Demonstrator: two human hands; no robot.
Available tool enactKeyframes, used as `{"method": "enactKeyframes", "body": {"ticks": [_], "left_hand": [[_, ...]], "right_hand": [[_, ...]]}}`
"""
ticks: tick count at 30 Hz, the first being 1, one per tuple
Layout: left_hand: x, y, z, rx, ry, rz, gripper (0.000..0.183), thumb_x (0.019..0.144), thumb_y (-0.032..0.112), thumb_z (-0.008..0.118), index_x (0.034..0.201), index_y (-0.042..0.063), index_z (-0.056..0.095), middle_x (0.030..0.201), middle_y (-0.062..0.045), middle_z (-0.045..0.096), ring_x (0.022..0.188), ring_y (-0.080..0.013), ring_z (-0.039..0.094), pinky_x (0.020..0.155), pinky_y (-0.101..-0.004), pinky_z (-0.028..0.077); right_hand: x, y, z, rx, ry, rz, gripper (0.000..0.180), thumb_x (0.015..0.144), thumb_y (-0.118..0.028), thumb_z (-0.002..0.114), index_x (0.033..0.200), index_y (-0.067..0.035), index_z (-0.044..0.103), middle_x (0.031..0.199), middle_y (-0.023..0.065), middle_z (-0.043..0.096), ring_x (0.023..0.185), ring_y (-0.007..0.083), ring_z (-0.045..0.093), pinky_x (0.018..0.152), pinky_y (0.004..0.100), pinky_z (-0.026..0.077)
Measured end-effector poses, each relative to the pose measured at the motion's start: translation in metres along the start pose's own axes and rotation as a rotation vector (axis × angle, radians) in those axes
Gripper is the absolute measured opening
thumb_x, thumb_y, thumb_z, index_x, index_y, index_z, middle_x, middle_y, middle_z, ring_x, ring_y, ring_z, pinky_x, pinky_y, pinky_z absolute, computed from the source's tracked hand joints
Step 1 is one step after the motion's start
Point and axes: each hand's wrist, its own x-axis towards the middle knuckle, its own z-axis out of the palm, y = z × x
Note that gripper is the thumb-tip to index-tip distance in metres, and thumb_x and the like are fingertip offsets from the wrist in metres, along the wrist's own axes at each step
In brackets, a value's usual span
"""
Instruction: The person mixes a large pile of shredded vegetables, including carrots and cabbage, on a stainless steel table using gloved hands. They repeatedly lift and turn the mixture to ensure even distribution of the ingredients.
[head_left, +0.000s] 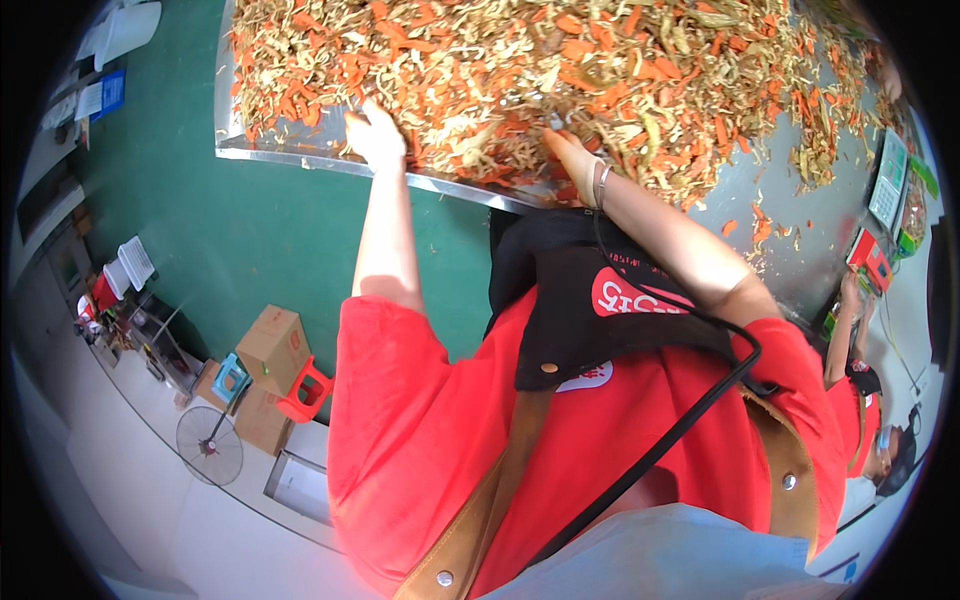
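Observation:
A thick layer of dried vegetable pieces (480, 82), pale yellow strips mixed with orange slices, covers the metal table (281, 136). My left hand (381, 141) is at the table's near edge, touching the left side of the heap; bright light washes out its detail. Further right, my right hand (576, 163) lies low against the same pieces, near my apron (607, 300). Its fingertips are partly hidden among them. A silver bracelet (601, 184) circles the right wrist. Whether either hand grips any pieces is unclear.
At the right, a co-worker's hands (851, 292) are at a red-topped package (870, 261) beside a weighing scale (888, 180). Behind me to the left are cardboard boxes (274, 349), a red stool (306, 391) and a fan (210, 446) on the green floor's side.

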Motion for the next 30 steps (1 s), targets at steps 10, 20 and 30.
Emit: {"method": "enactKeyframes", "body": {"ticks": [10,20,30], "left_hand": [[-0.009,0.036,0.062,-0.604,-0.402,-0.004,0.06,0.097,0.044,0.057,0.138,0.0,0.05,0.136,-0.023,0.052,0.123,-0.0298,0.051,0.104,-0.0409,0.042],[0.101,0.131,0.0,-0.07,-0.198,0.249,0.068,0.098,0.051,0.047,0.148,0.005,0.041,0.142,-0.034,0.041,0.128,-0.0473,0.042,0.108,-0.0543,0.035],[0.042,0.043,0.023,-0.211,-0.484,0.779,0.056,0.088,0.026,0.067,0.138,0.006,0.051,0.128,-0.025,0.05,0.12,-0.039,0.046,0.106,-0.0486,0.035]], "right_hand": [[0.068,-0.056,0.122,0.304,0.037,-0.356,0.078,0.09,-0.06,0.059,0.144,-0.006,0.043,0.137,0.0159,0.052,0.123,0.0264,0.052,0.101,0.0422,0.043],[0.057,-0.217,0.066,-0.737,1.22,-0.875,0.084,0.084,-0.069,0.055,0.143,-0.01,0.05,0.118,0.0284,0.06,0.109,0.0437,0.058,0.098,0.048,0.044],[0.026,-0.102,0.129,-0.748,0.683,-0.934,0.06,0.088,-0.051,0.061,0.136,-0.014,0.056,0.133,0.0194,0.056,0.126,0.0352,0.049,0.101,0.0469,0.041]]}}
